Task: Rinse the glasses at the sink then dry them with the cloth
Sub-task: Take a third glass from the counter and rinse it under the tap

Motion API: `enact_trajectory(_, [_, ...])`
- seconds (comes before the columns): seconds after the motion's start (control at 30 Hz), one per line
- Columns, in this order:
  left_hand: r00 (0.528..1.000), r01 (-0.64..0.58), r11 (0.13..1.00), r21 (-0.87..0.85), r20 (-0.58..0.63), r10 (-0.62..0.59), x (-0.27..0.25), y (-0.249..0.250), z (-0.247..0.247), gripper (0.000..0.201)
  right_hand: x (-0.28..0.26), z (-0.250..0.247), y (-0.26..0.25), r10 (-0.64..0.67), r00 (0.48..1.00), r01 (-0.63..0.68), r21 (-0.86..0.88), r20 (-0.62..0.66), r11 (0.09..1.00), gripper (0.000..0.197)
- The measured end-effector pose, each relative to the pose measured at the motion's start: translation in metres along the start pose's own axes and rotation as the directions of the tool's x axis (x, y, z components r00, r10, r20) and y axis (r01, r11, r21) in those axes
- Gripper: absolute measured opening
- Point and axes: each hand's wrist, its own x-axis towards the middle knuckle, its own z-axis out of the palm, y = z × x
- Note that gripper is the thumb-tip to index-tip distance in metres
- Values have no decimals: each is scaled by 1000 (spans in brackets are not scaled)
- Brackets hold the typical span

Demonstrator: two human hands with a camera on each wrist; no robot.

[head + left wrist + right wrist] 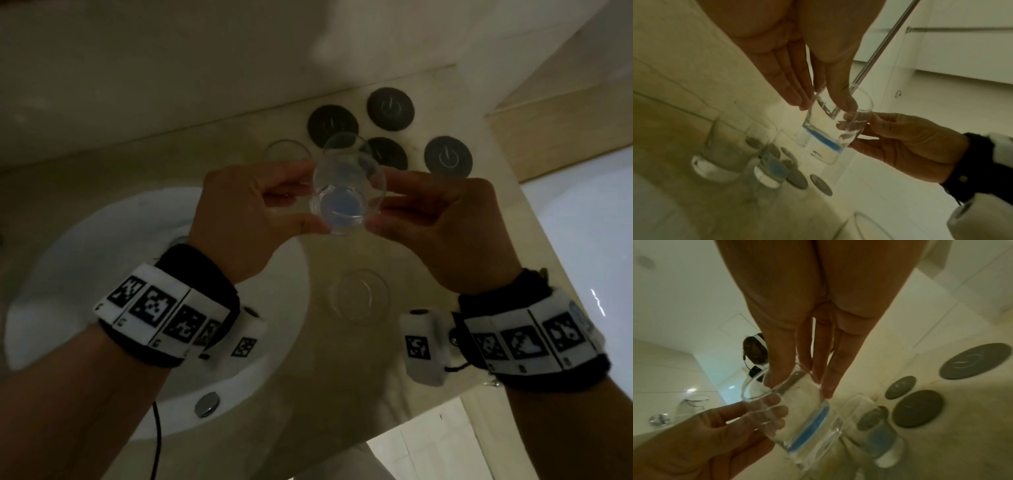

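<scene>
I hold a clear glass [348, 192] in the air between my two hands, above the counter [342, 377] just right of the sink [68, 274]. My left hand [253, 219] pinches its left side between thumb and fingertips, and my right hand [442, 222] pinches its right side the same way. Another glass [359, 296] stands on the counter below, and dark round coasters [448, 156] lie beyond.

Bathroom, likely hotel: white round basin [102, 240] set in beige stone vanity counter [342, 394], chrome tap [692, 400], dark round coasters [448, 156], tiled walls.
</scene>
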Motion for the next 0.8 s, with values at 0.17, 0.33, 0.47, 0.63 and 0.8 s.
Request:
enact_trajectory(0.17, [993,-68,986,-155,-109,51,-26,5,-52,63,6,27,-46,-106,993,100,98,60,990,54])
enact_trajectory(0.33, [975,-11,965,-264,-217,-48,-65,-21,-102,73,22,86,-67,-164,955,131,143,248,981,54])
enact_trajectory(0.47, [945,57,979,-198,-306,-117,-106,-49,-137,82,29,152,-81,-197,883,173,95,426,980,50])
enact_trajectory(0.63, [867,117,970,-215,-454,-205,-148,-85,-161,76,35,217,-91,-174,802,158,78,571,984,38])
enact_trajectory(0.8, [771,201,949,-244,-558,-306,-179,-123,-170,77,41,282,-128,-204,812,216,44,546,975,27])
